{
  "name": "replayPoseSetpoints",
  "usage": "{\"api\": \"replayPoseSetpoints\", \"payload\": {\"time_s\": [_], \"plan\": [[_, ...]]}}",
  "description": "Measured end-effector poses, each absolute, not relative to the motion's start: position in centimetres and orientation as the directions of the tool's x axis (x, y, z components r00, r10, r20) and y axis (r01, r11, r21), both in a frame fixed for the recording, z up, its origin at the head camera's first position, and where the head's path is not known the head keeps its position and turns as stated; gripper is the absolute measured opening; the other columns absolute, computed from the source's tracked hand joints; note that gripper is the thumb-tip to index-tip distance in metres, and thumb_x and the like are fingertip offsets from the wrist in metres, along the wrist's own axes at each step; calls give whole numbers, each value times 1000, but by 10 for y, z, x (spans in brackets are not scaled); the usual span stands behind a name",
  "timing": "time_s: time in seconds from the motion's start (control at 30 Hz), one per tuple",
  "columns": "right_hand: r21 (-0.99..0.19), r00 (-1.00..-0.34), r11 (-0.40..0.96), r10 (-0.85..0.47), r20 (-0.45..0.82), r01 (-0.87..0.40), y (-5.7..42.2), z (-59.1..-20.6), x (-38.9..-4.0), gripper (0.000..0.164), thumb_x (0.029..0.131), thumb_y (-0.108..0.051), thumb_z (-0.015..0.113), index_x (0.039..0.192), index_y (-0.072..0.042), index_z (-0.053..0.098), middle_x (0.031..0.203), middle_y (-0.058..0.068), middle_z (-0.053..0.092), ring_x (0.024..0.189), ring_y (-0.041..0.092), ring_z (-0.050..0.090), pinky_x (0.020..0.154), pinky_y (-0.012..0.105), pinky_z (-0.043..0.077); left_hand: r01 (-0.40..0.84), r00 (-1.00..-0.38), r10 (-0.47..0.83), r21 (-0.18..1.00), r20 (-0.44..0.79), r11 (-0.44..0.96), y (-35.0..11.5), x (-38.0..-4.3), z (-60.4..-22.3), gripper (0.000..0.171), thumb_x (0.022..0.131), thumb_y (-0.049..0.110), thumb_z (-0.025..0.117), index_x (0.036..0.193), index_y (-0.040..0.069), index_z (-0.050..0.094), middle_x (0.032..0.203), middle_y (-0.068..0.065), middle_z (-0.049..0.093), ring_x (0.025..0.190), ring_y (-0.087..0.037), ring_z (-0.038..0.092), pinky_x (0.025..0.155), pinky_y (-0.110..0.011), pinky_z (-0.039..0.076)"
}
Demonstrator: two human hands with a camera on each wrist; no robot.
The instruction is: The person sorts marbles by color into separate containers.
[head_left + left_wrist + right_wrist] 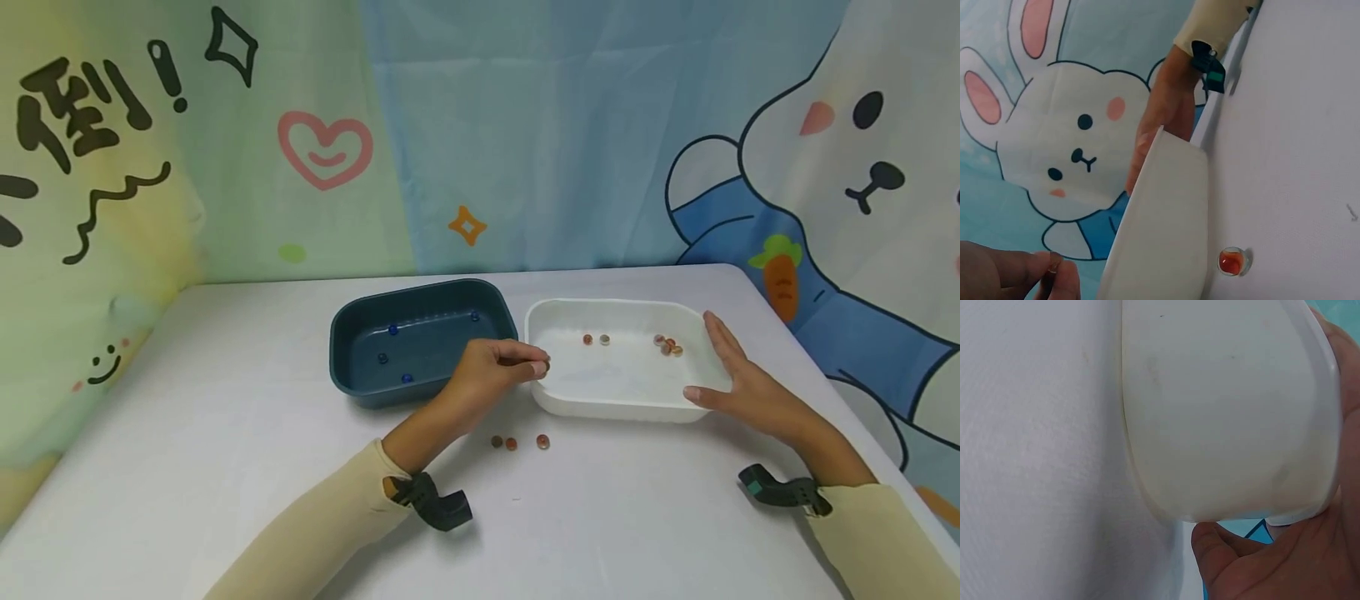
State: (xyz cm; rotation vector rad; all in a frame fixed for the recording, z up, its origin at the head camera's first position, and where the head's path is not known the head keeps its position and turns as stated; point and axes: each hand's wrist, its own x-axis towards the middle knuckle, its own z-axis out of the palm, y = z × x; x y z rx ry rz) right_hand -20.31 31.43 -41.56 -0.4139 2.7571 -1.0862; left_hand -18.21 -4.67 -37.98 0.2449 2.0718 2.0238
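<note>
My left hand (491, 367) is at the near left rim of the white tray (622, 411), pinching a small brownish glass marble (1054, 265) between thumb and fingertip. In the head view that marble is mostly hidden by the fingers. At the tray's other end, my right hand (750, 396) grips the short side, thumb at the front corner and fingers along the outer wall (1229, 444). Several orange and brownish marbles (666, 346) lie inside the white tray. Three similar marbles (511, 444) rest on the table in front; one with an orange-red core (1231, 262) shows beside the tray wall.
A dark blue bin (352, 379) stands left of the white tray, with several blue marbles (407, 378) on its floor. Both containers sit on a white-covered table (225, 417). Behind the table hangs a printed cloth (525, 150).
</note>
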Motion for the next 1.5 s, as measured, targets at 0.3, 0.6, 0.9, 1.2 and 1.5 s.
{"api": "replayPoseSetpoints", "payload": {"time_s": [0.3, 0.6, 0.9, 1.2, 1.5], "plan": [[-689, -953, 699, -300, -42, -190, 315, -414, -202, 112, 85, -36, 72, 153, -31, -16, 159, 6, -23, 141, 49, -11, 86, 82, 15, -25, -968, 247, 996, -47, 91, -35, -195, -380, 16, 89, 4, 70, 102, -3, 73, 95, -5, 72, 90, -12, 65, 81, -26, 51], [-696, -952, 692, -304, -37, -194, 315, -414, -203, 112, 85, -35, 72, 153, -30, -16, 159, 7, -23, 141, 49, -12, 87, 82, 14, -25, -969, 245, 996, -46, 88, -30, -205, -377, 15, 89, 2, 70, 103, -3, 73, 96, -5, 72, 92, -12, 65, 90, -41, 50], [-708, -951, 679, -306, -36, -192, 314, -415, -202, 111, 85, -34, 72, 153, -30, -15, 159, 7, -22, 141, 48, -13, 87, 82, 13, -79, -969, 226, 993, -96, 85, -27, -216, -377, 13, 89, 3, 69, 101, 0, 74, 93, -4, 72, 91, -12, 64, 88, -44, 48], [-709, -949, 676, -314, -30, -201, 315, -416, -203, 111, 85, -33, 72, 153, -29, -15, 159, 7, -23, 141, 48, -13, 86, 82, 14, -62, -979, 182, 988, -88, 140, -23, -228, -376, 11, 89, 3, 69, 99, 2, 74, 92, -2, 71, 91, -12, 64, 91, -43, 49], [-708, -950, 678, -310, -33, -197, 315, -416, -204, 110, 85, -33, 72, 153, -31, -15, 159, 5, -23, 141, 47, -13, 88, 82, 13, -75, -985, 144, 990, -93, 119, -21, -240, -376, 13, 89, 1, 69, 100, -3, 73, 93, -6, 71, 93, -15, 65, 93, -40, 49]]}}
